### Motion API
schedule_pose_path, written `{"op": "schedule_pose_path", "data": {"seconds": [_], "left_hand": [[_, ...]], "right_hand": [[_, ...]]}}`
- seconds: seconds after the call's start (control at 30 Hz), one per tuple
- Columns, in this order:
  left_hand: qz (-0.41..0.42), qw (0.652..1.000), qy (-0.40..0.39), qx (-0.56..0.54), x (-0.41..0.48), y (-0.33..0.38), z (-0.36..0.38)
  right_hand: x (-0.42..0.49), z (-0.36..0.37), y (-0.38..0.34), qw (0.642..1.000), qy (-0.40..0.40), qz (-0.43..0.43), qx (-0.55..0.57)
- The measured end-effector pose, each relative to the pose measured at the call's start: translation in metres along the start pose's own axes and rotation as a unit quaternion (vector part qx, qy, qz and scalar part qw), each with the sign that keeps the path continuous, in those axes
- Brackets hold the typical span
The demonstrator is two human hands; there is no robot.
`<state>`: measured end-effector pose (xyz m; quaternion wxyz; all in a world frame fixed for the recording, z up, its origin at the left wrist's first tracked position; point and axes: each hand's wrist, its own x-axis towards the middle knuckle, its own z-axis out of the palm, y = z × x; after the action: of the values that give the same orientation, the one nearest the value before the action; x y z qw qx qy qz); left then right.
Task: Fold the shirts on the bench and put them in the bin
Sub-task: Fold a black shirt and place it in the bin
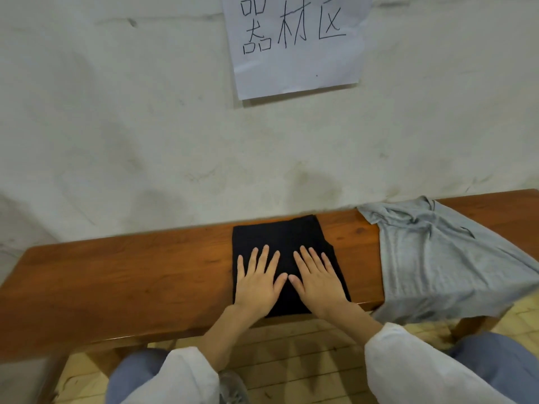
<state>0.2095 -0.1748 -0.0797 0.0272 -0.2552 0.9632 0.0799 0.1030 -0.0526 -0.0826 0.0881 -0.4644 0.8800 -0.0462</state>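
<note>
A black shirt (280,233), folded into a compact rectangle, lies in the middle of the wooden bench (131,275). My left hand (256,282) and my right hand (318,281) press flat on its near half, side by side, fingers straight and spread, thumbs almost touching. A grey shirt (437,258) lies unfolded and rumpled on the right part of the bench, its lower edge hanging over the front. No bin is in view.
The bench stands against a pale wall (116,126) with a paper sign (294,42) taped above. The bench's left half is bare wood. Below the front edge are a tiled floor (291,360) and my knees.
</note>
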Motion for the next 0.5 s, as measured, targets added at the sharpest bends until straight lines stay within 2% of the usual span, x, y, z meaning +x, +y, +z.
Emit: {"op": "schedule_pose_path", "data": {"seconds": [0.1, 0.17, 0.23, 0.3, 0.37, 0.43, 0.5], "left_hand": [[-0.053, 0.995, 0.017, -0.089, -0.004, -0.011, -0.009], [-0.117, 0.982, 0.075, -0.128, -0.015, -0.022, -0.013], [-0.182, 0.971, 0.099, -0.123, -0.025, -0.032, -0.018], [-0.227, 0.96, 0.066, -0.151, -0.032, -0.04, -0.02], [-0.249, 0.943, 0.0, -0.222, -0.031, -0.045, -0.018], [-0.235, 0.946, -0.049, -0.217, -0.029, -0.047, -0.016], [-0.22, 0.951, -0.059, -0.209, -0.028, -0.045, -0.019]], "right_hand": [[-0.001, -0.024, 0.01, 0.99, -0.022, -0.003, 0.138], [-0.008, -0.033, 0.018, 0.98, 0.026, 0.035, 0.193], [-0.013, -0.035, 0.023, 0.977, 0.075, 0.087, 0.178], [-0.018, -0.034, 0.024, 0.968, 0.077, 0.174, 0.164], [-0.02, -0.036, 0.024, 0.945, 0.034, 0.265, 0.189], [-0.02, -0.034, 0.024, 0.931, -0.002, 0.298, 0.212], [-0.017, -0.031, 0.027, 0.928, -0.013, 0.295, 0.227]]}}
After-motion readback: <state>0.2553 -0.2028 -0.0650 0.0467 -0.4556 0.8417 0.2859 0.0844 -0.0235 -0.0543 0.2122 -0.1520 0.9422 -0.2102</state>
